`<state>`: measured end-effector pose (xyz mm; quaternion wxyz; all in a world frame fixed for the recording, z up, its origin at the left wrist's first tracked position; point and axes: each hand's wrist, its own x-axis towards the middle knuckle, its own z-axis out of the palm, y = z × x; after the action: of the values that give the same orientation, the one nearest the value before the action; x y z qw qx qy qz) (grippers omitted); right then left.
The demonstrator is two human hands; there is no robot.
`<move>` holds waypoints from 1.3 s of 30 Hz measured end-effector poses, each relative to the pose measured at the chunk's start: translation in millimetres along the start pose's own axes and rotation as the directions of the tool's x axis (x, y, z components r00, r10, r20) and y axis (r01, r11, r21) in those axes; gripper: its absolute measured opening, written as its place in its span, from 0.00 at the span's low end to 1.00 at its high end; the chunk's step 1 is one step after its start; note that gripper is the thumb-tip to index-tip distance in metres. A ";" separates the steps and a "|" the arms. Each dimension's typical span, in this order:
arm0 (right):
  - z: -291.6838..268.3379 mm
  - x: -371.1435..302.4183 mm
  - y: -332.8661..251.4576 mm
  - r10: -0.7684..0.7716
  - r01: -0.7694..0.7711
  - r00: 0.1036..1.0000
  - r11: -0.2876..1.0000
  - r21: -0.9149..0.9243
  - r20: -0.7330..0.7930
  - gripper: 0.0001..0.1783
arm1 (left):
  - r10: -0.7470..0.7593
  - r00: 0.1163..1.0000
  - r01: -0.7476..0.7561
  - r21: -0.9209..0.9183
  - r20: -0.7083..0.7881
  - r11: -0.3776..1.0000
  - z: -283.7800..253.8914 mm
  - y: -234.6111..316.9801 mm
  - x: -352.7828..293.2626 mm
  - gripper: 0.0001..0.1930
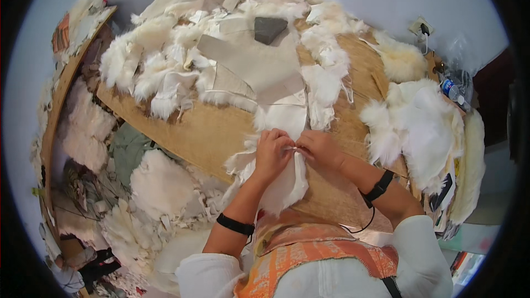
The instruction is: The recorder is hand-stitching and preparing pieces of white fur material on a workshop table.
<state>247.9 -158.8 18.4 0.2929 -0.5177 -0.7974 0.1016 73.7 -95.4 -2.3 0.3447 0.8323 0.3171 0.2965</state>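
Observation:
At the table's near edge my left hand (271, 153) and my right hand (319, 148) meet, fingertips pinched together on a white fur pelt (284, 185). A small pale bit shows between the fingertips; whether it is the pelt's edge or something separate is too small to tell. The pelt lies skin side up, with fluffy fur along its left edge, and its near end hangs toward my orange patterned apron (326, 243). Beyond my hands, flat cream pieces of hide (270, 72) are spread over the table, and a dark grey block (270, 30) rests on them.
White fur pieces are heaped along the far side of the wooden table (193, 132). More pelts (422, 127) hang over its right side, near a plastic bottle (454, 91). Fur scraps (160, 185) fill the space at left, beside a wooden board (61, 94).

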 end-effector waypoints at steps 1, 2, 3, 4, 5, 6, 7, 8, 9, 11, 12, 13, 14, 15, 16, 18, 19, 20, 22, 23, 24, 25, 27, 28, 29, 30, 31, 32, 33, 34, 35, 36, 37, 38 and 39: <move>-3.4 2.5 1.4 0.064 -0.065 0.998 0.997 0.046 0.016 0.04 | 0.003 1.000 -0.003 0.003 -0.014 1.000 -0.2 0.2 1.1 0.13; -7.6 6.2 3.1 0.128 -0.130 0.991 0.987 0.090 0.034 0.03 | -0.002 1.000 0.002 0.002 -0.016 1.000 -0.4 0.0 -0.3 0.13; -14.0 14.3 6.3 0.128 -0.131 0.991 0.987 0.093 0.036 0.03 | -0.006 1.000 0.006 0.003 -0.021 1.000 -1.2 -1.5 -0.7 0.12; -24.7 22.5 9.9 0.086 -0.090 0.984 0.996 0.020 0.159 0.03 | -0.004 1.000 0.004 -0.003 -0.022 1.000 -0.5 -1.1 -0.9 0.12; -31.9 27.3 12.9 0.051 -0.040 0.958 0.998 -0.047 0.282 0.03 | -0.001 1.000 0.001 -0.008 -0.017 1.000 -0.5 -0.2 -1.8 0.12; -34.8 30.3 16.8 0.056 -0.043 0.959 0.998 -0.051 0.279 0.03 | -0.020 1.000 0.020 -0.008 -0.016 1.000 -0.7 -0.3 -1.3 0.11; -36.9 33.0 19.7 -0.011 0.032 0.956 0.997 -0.066 0.294 0.02 | -0.038 0.999 0.038 -0.007 -0.016 0.999 -0.6 -0.4 -0.6 0.10; -38.6 34.3 21.8 -0.077 0.106 0.948 0.991 -0.079 0.309 0.02 | -0.032 0.999 0.032 -0.008 -0.014 0.999 -0.2 -0.6 0.6 0.10; -38.7 34.2 23.0 -0.075 0.105 0.949 0.991 -0.080 0.306 0.02 | -0.035 0.999 0.035 -0.021 -0.013 0.999 -0.6 -0.5 0.0 0.10; -36.4 33.0 26.5 -0.091 0.113 0.943 0.992 -0.049 0.320 0.02 | -0.037 0.999 0.036 -0.032 -0.009 0.999 -1.0 0.1 -0.3 0.10; -35.0 31.9 28.0 -0.090 0.112 0.944 0.992 -0.051 0.318 0.02 | -0.043 0.999 0.042 -0.026 -0.003 0.999 -1.1 0.9 0.2 0.10; -33.2 30.7 29.5 -0.080 0.096 0.948 0.995 -0.037 0.309 0.02 | -0.049 0.999 0.049 -0.020 0.003 0.999 -1.1 1.4 0.6 0.10; -32.6 30.0 30.2 -0.070 0.080 0.951 0.997 -0.021 0.300 0.02 | -0.046 0.999 0.046 -0.020 0.004 0.999 -0.7 1.2 0.5 0.10; -32.7 30.1 29.9 -0.070 0.080 0.952 0.997 -0.021 0.299 0.02 | -0.054 0.999 0.054 -0.019 -0.001 0.998 -0.1 0.6 -0.6 0.10; -33.0 30.3 29.6 -0.036 0.047 0.946 0.999 -0.025 0.322 0.03 | -0.062 0.998 0.062 -0.018 -0.006 0.998 0.1 0.3 -1.0 0.10; -32.7 29.7 30.6 -0.002 0.012 0.939 0.999 -0.030 0.344 0.03 | -0.055 0.998 0.055 -0.018 -0.009 0.998 -0.3 0.9 -0.9 0.10; -32.0 29.0 33.2 0.004 -0.001 0.935 1.000 -0.009 0.354 0.03 | -0.049 0.999 0.049 -0.020 -0.011 0.999 -0.5 1.2 -1.0 0.10; -31.2 28.7 35.1 0.009 -0.014 0.931 1.000 0.011 0.364 0.03 | -0.050 0.999 0.050 -0.019 -0.010 0.999 -0.5 1.0 -1.2 0.10; -29.4 30.7 37.5 -0.027 0.014 0.931 0.999 0.037 0.364 0.03 | -0.055 0.999 0.055 -0.034 -0.002 0.998 -0.8 -0.2 -0.8 0.10; -28.8 31.5 38.0 -0.061 0.042 0.929 0.997 0.061 0.364 0.04 | -0.056 0.998 0.056 -0.033 -0.003 0.998 -1.3 -0.4 -0.7 0.10; -28.5 31.7 38.1 -0.063 0.044 0.929 0.997 0.062 0.365 0.04 | -0.056 0.998 0.056 -0.033 0.000 0.998 -1.6 -0.1 -0.4 0.11; -28.6 31.5 38.1 -0.066 0.058 0.925 0.998 0.033 0.374 0.04 | -0.057 0.998 0.057 -0.033 0.003 0.998 -2.0 0.2 -0.2 0.11; -29.2 32.3 36.2 -0.070 0.074 0.921 0.997 0.005 0.384 0.04 | -0.055 0.998 0.055 -0.040 0.000 0.998 -2.0 1.7 -0.3 0.11; -30.5 33.2 34.0 -0.058 0.071 0.923 0.997 -0.020 0.380 0.03 | -0.052 0.999 0.052 -0.048 -0.002 0.997 -2.1 2.2 -0.5 0.11; -31.4 34.0 32.3 -0.046 0.068 0.925 0.997 -0.045 0.376 0.03 | -0.053 0.999 0.053 -0.048 -0.003 0.997 -2.2 2.2 -0.8 0.11; -32.4 34.6 31.5 -0.045 0.068 0.926 0.997 -0.047 0.375 0.03 | -0.062 0.998 0.062 -0.046 0.000 0.997 -1.9 2.2 -0.2 0.10; -33.4 35.2 30.8 -0.037 0.054 0.917 0.998 -0.032 0.396 0.03 | -0.070 0.998 0.070 -0.045 0.004 0.997 -1.6 2.2 0.5 0.10; -34.1 35.8 30.3 -0.029 0.040 0.909 0.999 -0.018 0.416 0.02 | -0.067 0.998 0.067 -0.045 0.004 0.997 -1.4 1.8 0.4 0.10; -34.1 35.8 30.2 -0.027 0.039 0.909 0.999 -0.020 0.415 0.02 | -0.060 0.998 0.060 -0.025 0.003 0.998 -1.0 1.4 -0.5 0.10; -33.5 35.8 30.4 -0.044 0.057 0.906 0.998 -0.018 0.422 0.03 | -0.053 0.999 0.053 -0.004 0.002 0.999 -0.6 1.4 -0.9 0.10; -33.2 35.9 29.9 -0.060 0.075 0.902 0.997 -0.016 0.429 0.06 | -0.050 0.999 0.050 -0.005 0.003 0.999 -0.3 2.0 -0.8 0.10; -35.7 39.1 24.2 -0.063 0.077 0.901 0.997 -0.015 0.428 0.06 | -0.050 0.999 0.050 -0.005 0.000 0.999 -1.0 1.3 -1.2 0.10; -41.1 42.6 15.3 -0.011 0.022 0.893 1.000 -0.021 0.450 0.11 | -0.051 0.999 0.051 -0.004 -0.002 0.999 -1.7 0.5 -1.4 0.10; -43.3 45.6 10.2 0.041 -0.033 0.881 0.999 -0.027 0.472 0.16 | -0.052 0.999 0.052 -0.002 -0.003 0.999 -2.3 -0.5 -1.5 0.10; -43.6 46.2 9.7 0.045 -0.035 0.881 0.999 -0.029 0.470 0.16 | -0.049 0.999 0.049 -0.007 0.001 0.999 -1.9 0.0 -1.3 0.10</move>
<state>266.8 -119.8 65.8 0.0835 -0.4968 -0.8347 0.2224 71.5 -95.6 -1.6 0.3548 0.8233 0.3361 0.2886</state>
